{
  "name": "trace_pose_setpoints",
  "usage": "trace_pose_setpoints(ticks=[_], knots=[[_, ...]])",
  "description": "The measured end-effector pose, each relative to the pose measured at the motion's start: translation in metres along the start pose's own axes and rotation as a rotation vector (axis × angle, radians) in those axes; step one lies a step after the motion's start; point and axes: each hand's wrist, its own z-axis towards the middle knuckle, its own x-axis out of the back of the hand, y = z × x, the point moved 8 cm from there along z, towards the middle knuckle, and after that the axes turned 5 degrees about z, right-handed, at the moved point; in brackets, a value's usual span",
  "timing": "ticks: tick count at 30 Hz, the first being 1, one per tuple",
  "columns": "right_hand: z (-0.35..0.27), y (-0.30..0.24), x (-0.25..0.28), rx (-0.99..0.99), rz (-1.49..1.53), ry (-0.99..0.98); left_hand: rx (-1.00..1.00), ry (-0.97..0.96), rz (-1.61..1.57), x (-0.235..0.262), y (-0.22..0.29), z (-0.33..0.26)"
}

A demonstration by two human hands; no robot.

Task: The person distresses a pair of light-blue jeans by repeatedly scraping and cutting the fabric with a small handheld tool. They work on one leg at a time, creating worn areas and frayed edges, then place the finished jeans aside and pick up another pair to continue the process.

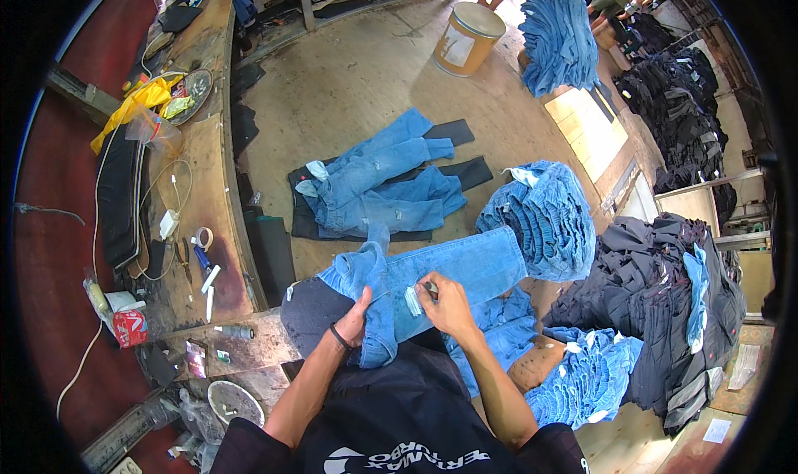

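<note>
A pair of light blue jeans [474, 265] is drawn over a dark board [312, 312] in front of me, one leg stretching off to the right. My left hand [354, 323] is closed on the bunched denim at the left, thumb on top. Beside a white frayed patch [413, 301] on the leg, my right hand [446, 304] pinches a small dark object [431, 289] against the cloth. Its kind is mostly hidden by my fingers. More jeans [374, 179] lie flat on dark cloth just beyond.
Piles of folded jeans [540, 221] and dark garments [640, 308] rise at the right. Jeans [582, 374] also lie close by my right arm. A workbench [204, 183] with tape, pliers and cables runs along the left. Farther off stand a drum [470, 38] and other people.
</note>
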Motion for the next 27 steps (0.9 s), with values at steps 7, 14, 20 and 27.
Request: trace_pose_setpoints(ticks=[7, 14, 20, 27], knots=[[-0.004, 0.011, 0.006, -0.123, 0.107, -0.077, 0.013, 0.000, 0.013, 0.001, -0.001, 0.001], [0.000, 0.023, -0.006, -0.182, 0.189, -0.077, 0.031, 0.040, 0.013, 0.002, -0.001, -0.001], [-0.001, 0.019, 0.002, -0.108, 0.153, -0.044, 0.031, 0.038, 0.016, 0.000, 0.001, 0.000], [0.006, 0.042, 0.002, -0.142, 0.270, -0.003, -0.007, 0.037, 0.043, 0.004, 0.002, 0.001]])
